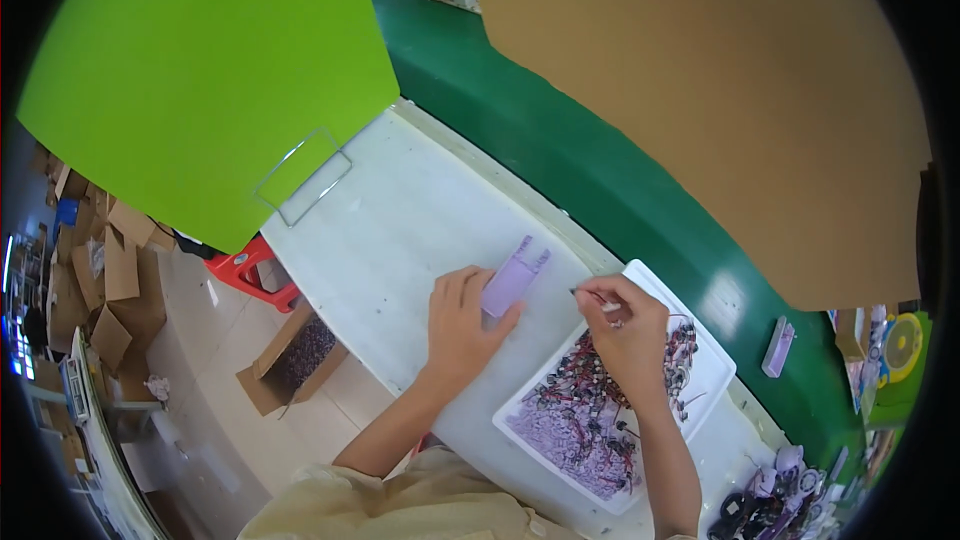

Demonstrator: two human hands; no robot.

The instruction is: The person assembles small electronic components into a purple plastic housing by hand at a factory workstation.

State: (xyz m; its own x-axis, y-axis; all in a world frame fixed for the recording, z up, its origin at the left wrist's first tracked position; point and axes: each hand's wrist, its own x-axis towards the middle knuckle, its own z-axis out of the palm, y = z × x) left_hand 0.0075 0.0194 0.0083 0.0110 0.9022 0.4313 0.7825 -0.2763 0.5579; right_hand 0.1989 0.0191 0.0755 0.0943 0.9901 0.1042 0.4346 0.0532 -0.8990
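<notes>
Fitting step under way at the desk (pixel 400 230).
I see left hand (pixel 462 325) gripping the purple case (pixel 513 276); right hand (pixel 628 325) pinches a thin tool (pixel 590 296) over the white tray (pixel 712 355); next, careful aim.

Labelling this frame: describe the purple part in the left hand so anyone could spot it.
Start at the white worktable beside the green belt. Near its middle, the left hand pinches a flat, pale purple plastic piece, left of the white tray of small parts. A similar purple piece lies on the belt, but only this one is hand-held.
</notes>
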